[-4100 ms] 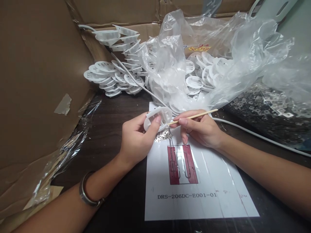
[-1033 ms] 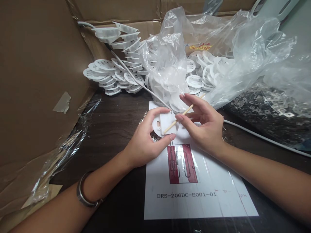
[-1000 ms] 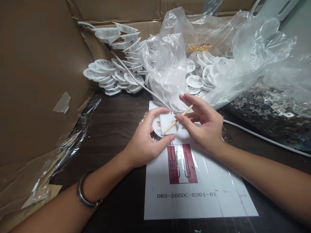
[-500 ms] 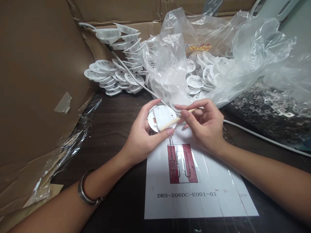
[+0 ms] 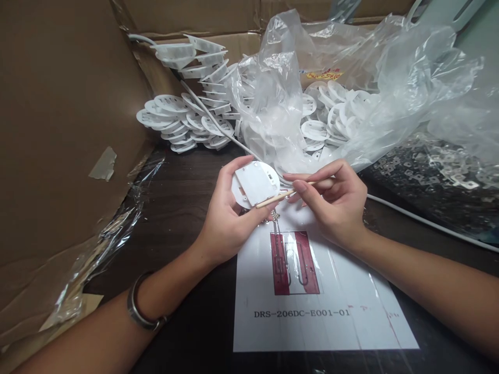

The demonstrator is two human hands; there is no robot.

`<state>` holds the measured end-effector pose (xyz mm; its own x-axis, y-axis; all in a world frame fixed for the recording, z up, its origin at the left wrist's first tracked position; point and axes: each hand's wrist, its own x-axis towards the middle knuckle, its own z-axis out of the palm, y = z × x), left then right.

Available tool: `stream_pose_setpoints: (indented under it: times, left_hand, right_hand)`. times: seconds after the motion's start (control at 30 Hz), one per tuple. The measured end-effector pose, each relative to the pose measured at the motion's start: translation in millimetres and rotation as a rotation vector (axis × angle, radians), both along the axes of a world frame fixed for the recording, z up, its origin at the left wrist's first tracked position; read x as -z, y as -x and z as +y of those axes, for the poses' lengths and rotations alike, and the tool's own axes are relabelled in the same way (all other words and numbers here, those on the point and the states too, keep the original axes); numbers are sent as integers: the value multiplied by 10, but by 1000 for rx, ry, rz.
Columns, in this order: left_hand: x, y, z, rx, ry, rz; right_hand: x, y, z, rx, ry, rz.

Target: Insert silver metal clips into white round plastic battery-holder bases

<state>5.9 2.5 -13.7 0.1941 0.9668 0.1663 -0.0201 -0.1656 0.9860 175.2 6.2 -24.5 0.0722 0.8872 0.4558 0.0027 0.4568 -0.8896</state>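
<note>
Round, smooth white plastic disc (image 5: 257, 182), thin wooden stick (image 5: 275, 198), bare hands (image 5: 230, 213).

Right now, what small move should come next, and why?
Perhaps ease the thumb of the left hand back a little: it appears crowded against the wooden stick, which the right hand holds at the lower edge of the white disc.

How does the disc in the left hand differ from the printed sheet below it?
The white disc is round, while the printed sheet is straight-edged. The disc is held tilted in the left hand; the sheet lies flat on the dark table. The disc shows small openings, whereas the sheet bears a red-and-white diagram and the code DRS-206DC-E001-01. Both are mostly white.
</note>
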Motion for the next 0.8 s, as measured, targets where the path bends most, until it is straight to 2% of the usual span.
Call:
stream_pose_setpoints:
  times: [0.47, 0.6, 0.8]
  left_hand:
    - [-14, -29, -14, 11, -36, -3]
    - [-15, -28, -22, -34, -77, 36]
    - [8, -3, -25, -27, -130, 90]
  right_hand:
    - [-28, 3, 19, 47, 37, -65]
    - [-29, 0, 21, 60, 35, -76]
    - [-30, -3, 22, 71, 52, -97]
